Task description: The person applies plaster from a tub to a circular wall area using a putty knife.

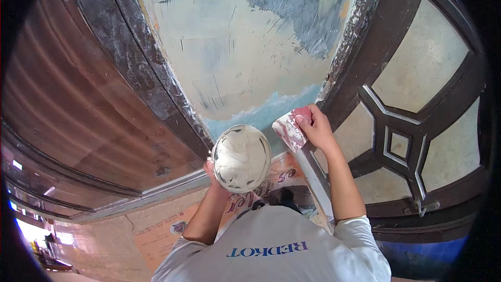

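My left hand (212,173) is closed on the edge of a round tub of putty (242,157), holding it up in front of my body. The off-white paste lies smeared across it, with dark gaps near the rim. To its right, my right hand (319,128) grips a flat red putty spreader (291,129), thumb on its face. White putty coats much of the spreader's lower left part. The spreader is held in front of the wall panel (224,62), which is cream with grey and light blue patches; I cannot tell whether they touch.
On the right is a dark-framed door (360,151) with pale panels and a metal latch (429,207). A brown wavy panel (94,99) fills the left, beside a dark frame (135,47). Below me lies a printed orange sheet (167,232) on the floor.
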The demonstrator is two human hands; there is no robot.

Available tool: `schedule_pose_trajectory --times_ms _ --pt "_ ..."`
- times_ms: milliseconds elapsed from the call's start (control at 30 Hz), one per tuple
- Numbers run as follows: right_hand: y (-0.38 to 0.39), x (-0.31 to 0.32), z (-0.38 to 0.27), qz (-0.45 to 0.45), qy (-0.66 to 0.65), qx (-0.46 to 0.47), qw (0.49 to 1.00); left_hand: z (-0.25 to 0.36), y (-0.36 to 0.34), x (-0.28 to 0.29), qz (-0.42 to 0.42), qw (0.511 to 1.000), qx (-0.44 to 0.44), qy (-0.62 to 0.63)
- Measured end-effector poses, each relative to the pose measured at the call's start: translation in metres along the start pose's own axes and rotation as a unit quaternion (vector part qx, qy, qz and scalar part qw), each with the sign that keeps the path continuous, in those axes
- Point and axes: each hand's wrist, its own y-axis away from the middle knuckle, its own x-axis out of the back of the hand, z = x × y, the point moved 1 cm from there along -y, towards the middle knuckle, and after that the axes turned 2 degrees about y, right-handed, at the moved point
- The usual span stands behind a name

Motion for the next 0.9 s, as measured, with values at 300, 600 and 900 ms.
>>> schedule_pose_trajectory --times_ms 300,600,900 --pt "0.023 0.015 -0.085 0.007 0.105 0.154 0.982 0.001 -0.014 0.002 -0.175 0.975 -0.117 -0.077" --pt "0.029 0.019 -0.113 0.031 0.238 0.282 0.929 0.004 0.002 -0.067 -0.048 0.973 -0.123 -0.189" --pt "0.041 0.003 -0.117 0.088 0.283 0.346 0.890 0.001 0.000 -0.070 -0.106 0.967 -0.149 -0.179"
